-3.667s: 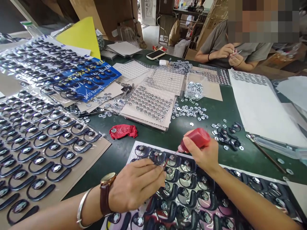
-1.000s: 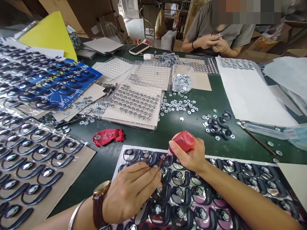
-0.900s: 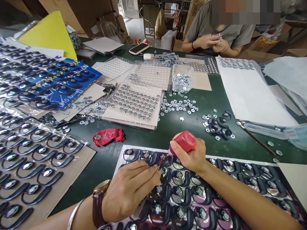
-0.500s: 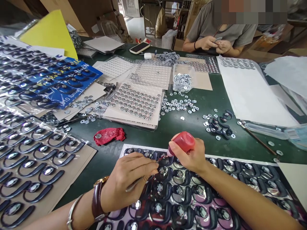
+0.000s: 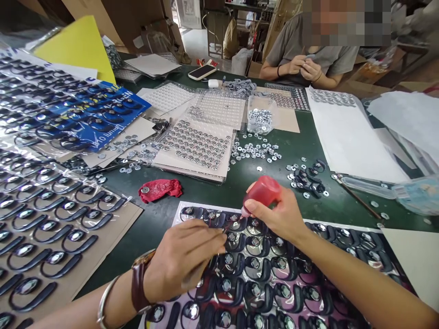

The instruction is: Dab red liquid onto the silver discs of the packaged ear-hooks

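My right hand (image 5: 283, 212) is wrapped round a red squeeze bottle (image 5: 265, 191), tipped so its pale nozzle points down and left. The nozzle is just above the top row of a sheet of black hook-shaped pieces with shiny round centres (image 5: 255, 262), laid under clear film. My left hand (image 5: 187, 249) hovers over the sheet's left part, fingers pressed together and thumb mostly hidden. A thin dark line shows near its fingertips, but what it grips cannot be made out. Beyond the sheet lies a crumpled red cloth (image 5: 161, 189) with a small washer on it.
Similar filled sheets (image 5: 48, 228) lie at left. Behind are a tray of shiny round pieces (image 5: 199, 146), loose washers (image 5: 255, 148) and a clear tub (image 5: 261, 119). Loose black hooks (image 5: 310, 178) and a brown stick (image 5: 360, 198) lie at right. A person (image 5: 308, 66) sits opposite, handling something small.
The view has shifted slightly. The bottle has moved up a little, and its nozzle stays close to the top row. My left hand remains near the same spot, fingers still together.
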A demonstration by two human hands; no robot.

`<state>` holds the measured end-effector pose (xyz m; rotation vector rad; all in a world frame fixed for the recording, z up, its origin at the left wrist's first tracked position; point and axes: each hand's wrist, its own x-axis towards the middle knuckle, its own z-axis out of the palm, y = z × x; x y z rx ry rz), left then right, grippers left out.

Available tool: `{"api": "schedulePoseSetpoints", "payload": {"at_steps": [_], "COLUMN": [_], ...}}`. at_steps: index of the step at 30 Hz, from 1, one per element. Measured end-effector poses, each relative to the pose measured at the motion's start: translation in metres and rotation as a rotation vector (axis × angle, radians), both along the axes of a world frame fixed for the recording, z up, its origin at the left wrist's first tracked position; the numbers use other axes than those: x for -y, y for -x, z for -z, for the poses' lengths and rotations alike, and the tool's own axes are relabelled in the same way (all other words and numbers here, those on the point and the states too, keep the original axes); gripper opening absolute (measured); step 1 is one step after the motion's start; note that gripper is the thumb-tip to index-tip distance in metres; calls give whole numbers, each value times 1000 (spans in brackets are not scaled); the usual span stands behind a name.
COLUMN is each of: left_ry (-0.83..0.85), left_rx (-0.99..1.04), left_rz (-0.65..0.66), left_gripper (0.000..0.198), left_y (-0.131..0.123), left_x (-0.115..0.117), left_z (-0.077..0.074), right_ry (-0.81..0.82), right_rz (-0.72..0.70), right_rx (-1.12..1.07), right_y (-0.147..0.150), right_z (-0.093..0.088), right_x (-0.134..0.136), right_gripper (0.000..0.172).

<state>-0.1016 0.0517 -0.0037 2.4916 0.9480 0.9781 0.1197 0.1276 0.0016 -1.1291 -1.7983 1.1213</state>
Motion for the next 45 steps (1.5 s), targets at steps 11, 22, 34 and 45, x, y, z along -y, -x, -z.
{"api": "schedulePoseSetpoints", "payload": {"at_steps": [11, 22, 34, 45], "left_ry": [-246, -252, -221, -211], "left_rx": [-262, -291, -268, -267], "left_rz": [92, 100, 88, 68], "left_gripper": [24, 34, 29, 26], "left_y": [-5, -7, -6, -6], "left_x": [26, 30, 30, 29], "left_z": [-2, -4, -3, -2], "right_ry": [-41, -89, -119, -118], "right_rz": [0, -1, 59, 67], "right_rx": [-115, -41, -2, 34], "right_y": [10, 9, 7, 4], "right_z": [31, 33, 35, 27], "right_x": [30, 28, 27, 26], "right_gripper": [13, 12, 11, 20]}}
